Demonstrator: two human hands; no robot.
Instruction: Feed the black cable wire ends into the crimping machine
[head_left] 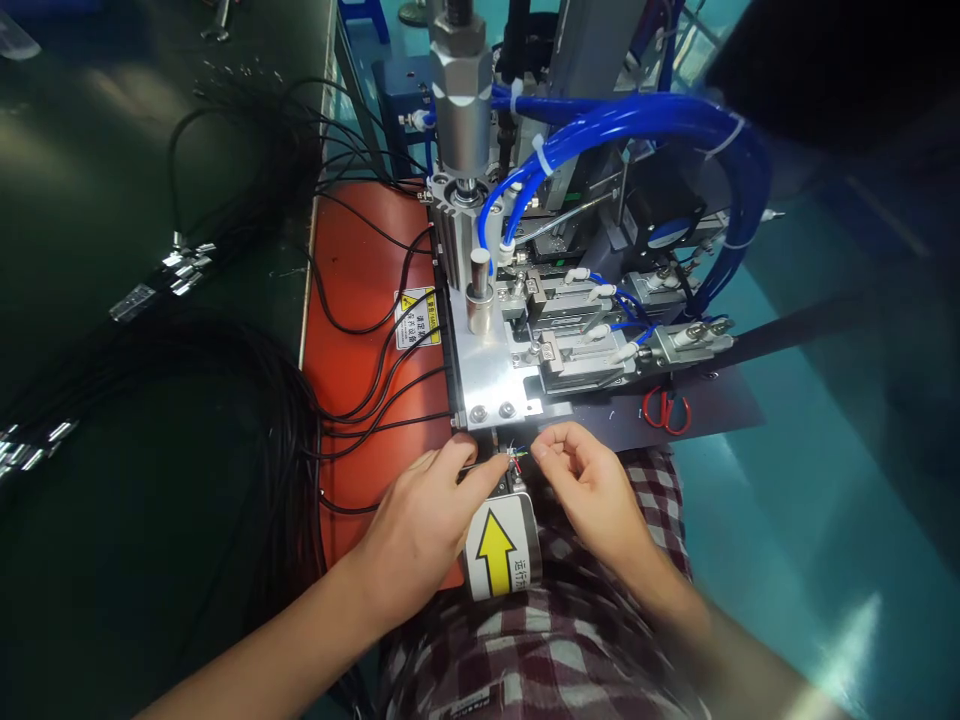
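My left hand is closed, thumb and forefinger pinching the end of a black cable. From the pinch, thin coloured wires of the cable fan out, red, green and blue among them. My right hand is just right of these wires, thumb and forefinger brought together; whatever lies between them is too small to make out. Both hands are at the front of a metal machine with a bright plate and cylinders. Below the wires sits a white label with a yellow arrow.
Black cables with silver connectors lie bundled on the dark table at left. Several run across the orange-red surface to the machine. Blue air tubes arch above it. Red-handled scissors rest on the grey plate at right.
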